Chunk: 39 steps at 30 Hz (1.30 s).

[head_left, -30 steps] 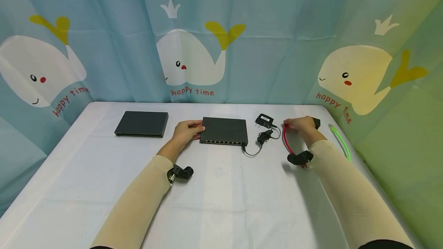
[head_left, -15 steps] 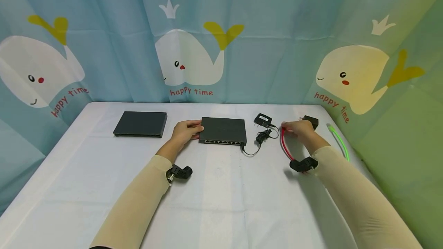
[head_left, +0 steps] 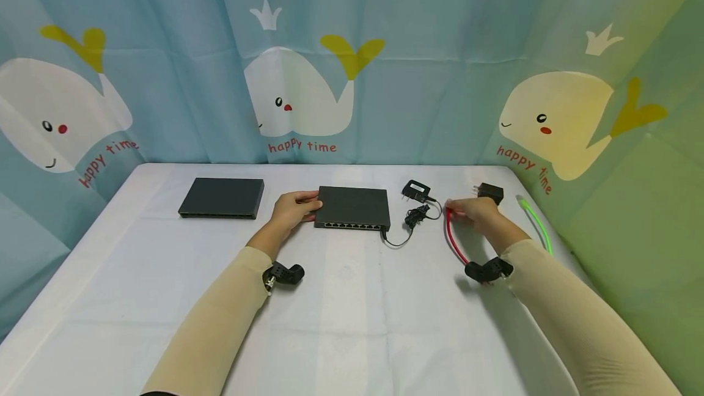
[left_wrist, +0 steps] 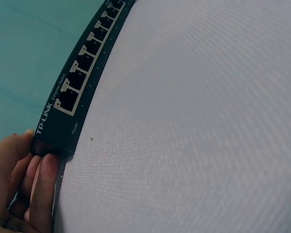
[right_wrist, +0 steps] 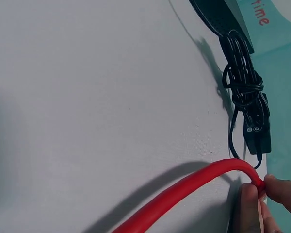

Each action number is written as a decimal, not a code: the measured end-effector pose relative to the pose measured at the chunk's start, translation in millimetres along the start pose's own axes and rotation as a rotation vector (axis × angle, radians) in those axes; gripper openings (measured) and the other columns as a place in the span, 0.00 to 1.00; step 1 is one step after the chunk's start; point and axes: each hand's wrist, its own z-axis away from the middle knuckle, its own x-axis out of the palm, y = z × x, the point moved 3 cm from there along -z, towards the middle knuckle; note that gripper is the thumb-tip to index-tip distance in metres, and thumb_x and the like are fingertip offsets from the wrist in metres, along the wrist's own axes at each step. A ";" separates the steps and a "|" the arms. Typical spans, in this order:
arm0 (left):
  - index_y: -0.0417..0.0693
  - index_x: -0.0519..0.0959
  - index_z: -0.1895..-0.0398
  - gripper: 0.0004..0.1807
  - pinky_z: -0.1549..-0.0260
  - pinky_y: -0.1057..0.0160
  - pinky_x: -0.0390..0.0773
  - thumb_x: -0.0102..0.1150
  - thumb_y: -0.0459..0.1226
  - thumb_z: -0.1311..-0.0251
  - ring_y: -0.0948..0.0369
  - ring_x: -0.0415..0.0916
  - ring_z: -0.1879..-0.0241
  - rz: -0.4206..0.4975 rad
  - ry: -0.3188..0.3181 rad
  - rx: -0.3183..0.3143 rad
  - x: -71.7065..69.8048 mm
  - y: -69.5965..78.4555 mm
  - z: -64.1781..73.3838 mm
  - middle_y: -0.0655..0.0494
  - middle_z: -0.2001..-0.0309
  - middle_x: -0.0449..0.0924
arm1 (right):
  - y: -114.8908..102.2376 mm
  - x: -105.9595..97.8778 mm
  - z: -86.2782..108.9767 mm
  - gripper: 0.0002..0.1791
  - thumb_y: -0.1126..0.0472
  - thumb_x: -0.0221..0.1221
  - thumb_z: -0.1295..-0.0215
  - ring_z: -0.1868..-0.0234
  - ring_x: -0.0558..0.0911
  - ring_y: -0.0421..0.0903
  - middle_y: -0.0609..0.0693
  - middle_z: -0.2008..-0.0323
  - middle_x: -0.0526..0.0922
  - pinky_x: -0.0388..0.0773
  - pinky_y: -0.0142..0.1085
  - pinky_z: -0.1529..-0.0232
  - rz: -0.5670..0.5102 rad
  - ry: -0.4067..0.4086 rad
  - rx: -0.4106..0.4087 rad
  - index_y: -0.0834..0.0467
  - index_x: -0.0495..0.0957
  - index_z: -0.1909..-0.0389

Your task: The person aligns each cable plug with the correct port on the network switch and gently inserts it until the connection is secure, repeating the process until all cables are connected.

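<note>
My left hand (head_left: pixel 294 209) holds the left edge of a black TP-LINK Ethernet switch (head_left: pixel 354 205), with the thumb at its upper edge. A row of ports (left_wrist: pixel 75 77) runs along the switch's front in the left wrist view. To the right, my right hand (head_left: pixel 475 211) pinches one end of a red network cable (right_wrist: pixel 184 189) between thumb and fingers. The cable bows down toward the wrist, and its far end is hidden by the wrist camera. A thin power cord joins the switch's right front corner to a power adapter (head_left: pixel 416 190).
A second black switch (head_left: pixel 222 198) lies at the back left. Beyond my right hand sits another black plug adapter (head_left: pixel 489 192). A green cable (head_left: pixel 536 225) lies along the right table edge. Bundled black cord (head_left: pixel 416 216) lies between the switch and the red cable.
My right hand has shifted slightly left and toward me with the red cable, uncovering more of the black plug adapter behind it. The left hand stays on the switch.
</note>
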 end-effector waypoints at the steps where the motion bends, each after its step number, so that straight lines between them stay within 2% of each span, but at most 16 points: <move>1: 0.49 0.79 0.39 0.23 0.58 0.66 0.85 0.66 0.36 0.38 0.56 0.81 0.48 -0.001 -0.002 0.001 0.1 0.1 0.3 0.48 0.42 0.79 | 0.5 -0.2 2.2 0.10 0.64 0.66 0.38 0.80 0.79 0.32 0.39 0.85 0.79 0.80 0.23 0.73 -0.005 -0.006 -0.004 0.61 0.76 0.59; 4: 0.48 0.79 0.39 0.23 0.58 0.66 0.85 0.66 0.36 0.37 0.56 0.81 0.48 0.003 -0.004 0.000 0.3 0.1 0.4 0.48 0.42 0.79 | 2.1 -1.0 9.3 0.08 0.65 0.66 0.38 0.79 0.79 0.32 0.39 0.83 0.79 0.80 0.23 0.73 -0.018 -0.016 -0.011 0.60 0.75 0.63; 9: 0.49 0.79 0.39 0.22 0.58 0.66 0.85 0.66 0.36 0.38 0.56 0.81 0.48 0.009 0.000 -0.005 -0.1 -0.9 -1.6 0.49 0.43 0.79 | 3.3 1.2 22.5 0.05 0.68 0.64 0.36 0.79 0.80 0.33 0.41 0.82 0.81 0.82 0.24 0.72 -0.081 -0.096 -0.022 0.59 0.77 0.69; 11: 0.49 0.79 0.39 0.23 0.58 0.66 0.85 0.66 0.36 0.38 0.56 0.81 0.48 0.011 0.001 -0.006 -0.4 -1.1 -2.3 0.49 0.43 0.79 | 3.3 2.8 27.3 0.06 0.69 0.62 0.35 0.79 0.81 0.34 0.42 0.82 0.82 0.83 0.24 0.72 -0.101 -0.142 -0.036 0.58 0.78 0.71; 16: 0.48 0.79 0.39 0.23 0.57 0.66 0.85 0.66 0.35 0.38 0.57 0.81 0.48 0.014 -0.001 -0.002 -1.0 -1.5 -2.5 0.48 0.42 0.79 | 6.2 4.7 35.1 0.08 0.69 0.62 0.34 0.78 0.82 0.34 0.42 0.80 0.82 0.83 0.24 0.71 -0.105 -0.196 -0.075 0.58 0.78 0.73; 24: 0.46 0.79 0.39 0.23 0.58 0.66 0.85 0.66 0.35 0.38 0.55 0.81 0.48 0.019 -0.008 0.018 -0.4 -0.7 -0.9 0.46 0.42 0.79 | 15.0 6.5 46.2 0.02 0.70 0.60 0.33 0.75 0.83 0.35 0.43 0.77 0.84 0.83 0.25 0.68 -0.152 -0.267 -0.106 0.63 0.82 0.63; 27: 0.46 0.78 0.38 0.23 0.58 0.66 0.85 0.65 0.35 0.37 0.55 0.81 0.47 0.016 -0.009 0.018 0.2 -1.0 -1.4 0.46 0.42 0.79 | 17.3 7.7 50.3 0.11 0.71 0.59 0.33 0.74 0.83 0.34 0.41 0.76 0.85 0.84 0.25 0.67 -0.144 -0.297 -0.128 0.69 0.80 0.51; 30: 0.46 0.79 0.39 0.23 0.57 0.66 0.85 0.66 0.35 0.37 0.55 0.81 0.47 0.018 -0.007 0.014 0.4 -0.8 -1.7 0.47 0.42 0.79 | 19.4 8.9 53.9 0.21 0.70 0.60 0.33 0.73 0.83 0.33 0.40 0.75 0.84 0.83 0.25 0.66 -0.125 -0.312 -0.142 0.76 0.73 0.42; 32: 0.46 0.79 0.39 0.22 0.57 0.67 0.85 0.66 0.35 0.38 0.55 0.81 0.47 0.019 -0.006 0.012 0.3 -0.9 -1.9 0.47 0.42 0.80 | 21.0 9.0 55.4 0.20 0.69 0.61 0.34 0.72 0.82 0.33 0.39 0.75 0.84 0.83 0.24 0.65 -0.116 -0.322 -0.148 0.74 0.74 0.43; 36: 0.47 0.79 0.39 0.22 0.58 0.67 0.85 0.66 0.35 0.37 0.55 0.81 0.47 0.018 -0.005 0.014 0.0 -0.8 -1.4 0.47 0.43 0.80 | 23.7 8.6 59.2 0.14 0.67 0.66 0.37 0.71 0.83 0.34 0.41 0.74 0.85 0.84 0.25 0.64 -0.144 -0.362 -0.141 0.70 0.82 0.54; 37: 0.46 0.79 0.39 0.22 0.58 0.67 0.85 0.66 0.35 0.37 0.55 0.81 0.47 0.018 -0.005 0.014 0.0 -0.7 -1.0 0.47 0.42 0.80 | 24.3 8.8 60.0 0.14 0.66 0.66 0.37 0.71 0.83 0.34 0.41 0.74 0.85 0.84 0.25 0.64 -0.143 -0.370 -0.141 0.70 0.82 0.54; 39: 0.46 0.79 0.39 0.23 0.58 0.67 0.85 0.66 0.35 0.37 0.55 0.81 0.47 0.014 -0.007 0.016 -0.1 -0.7 -0.4 0.47 0.42 0.79 | 25.0 10.5 62.2 0.18 0.67 0.64 0.35 0.70 0.83 0.34 0.41 0.73 0.85 0.84 0.25 0.64 -0.134 -0.372 -0.138 0.73 0.78 0.47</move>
